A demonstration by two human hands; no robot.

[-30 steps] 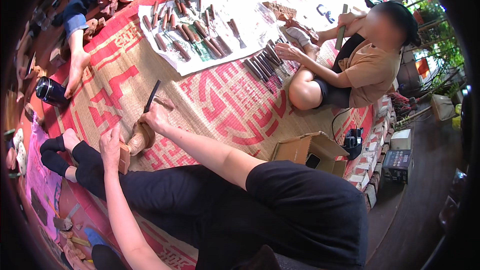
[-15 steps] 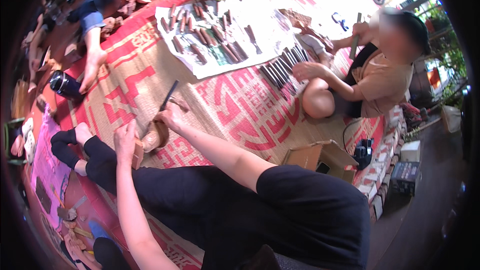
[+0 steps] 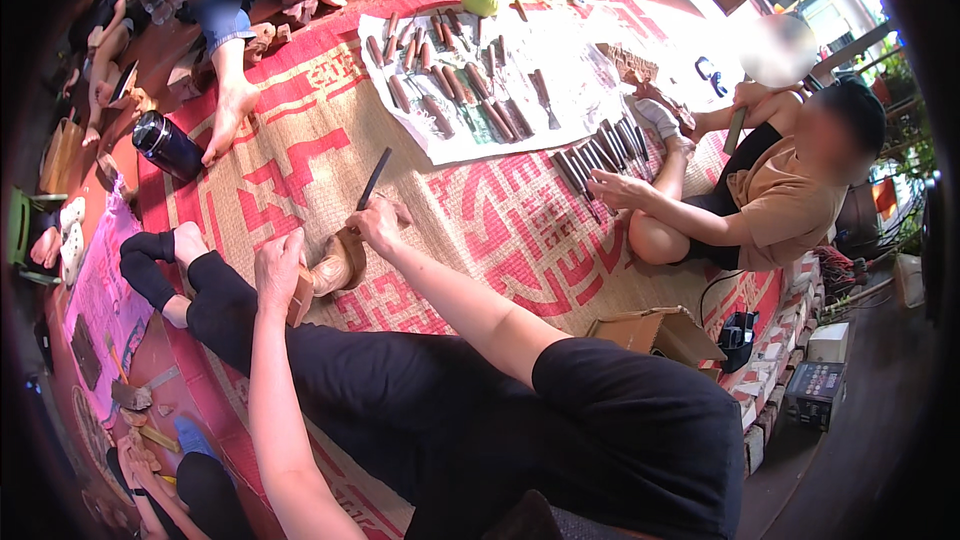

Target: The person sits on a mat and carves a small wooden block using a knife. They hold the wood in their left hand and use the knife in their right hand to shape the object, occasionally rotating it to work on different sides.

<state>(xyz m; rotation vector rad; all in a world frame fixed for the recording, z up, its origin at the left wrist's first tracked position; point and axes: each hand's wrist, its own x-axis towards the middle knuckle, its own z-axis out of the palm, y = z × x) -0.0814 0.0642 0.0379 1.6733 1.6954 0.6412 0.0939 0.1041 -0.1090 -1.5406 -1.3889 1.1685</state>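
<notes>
The pale carved wood piece [image 3: 338,265] lay between the person's two hands, above the woven mat [image 3: 300,160] and just beyond the dark trousered leg [image 3: 360,370]. The left hand [image 3: 279,265] was closed round a reddish-brown block [image 3: 300,300] beside it; whether the two were joined I couldn't tell. The right hand [image 3: 377,224] grasped a dark slim tool [image 3: 375,178] at the far side. Neither grip had altered over the last second, so the work looked steady. Across the mat, a co-worker's hand [image 3: 618,190] had moved lower along a row of dark tools [image 3: 600,152]. The open cardboard box [image 3: 620,328] showed only a shadowed inside; the capped blue flask [image 3: 167,145] hid its contents.
</notes>
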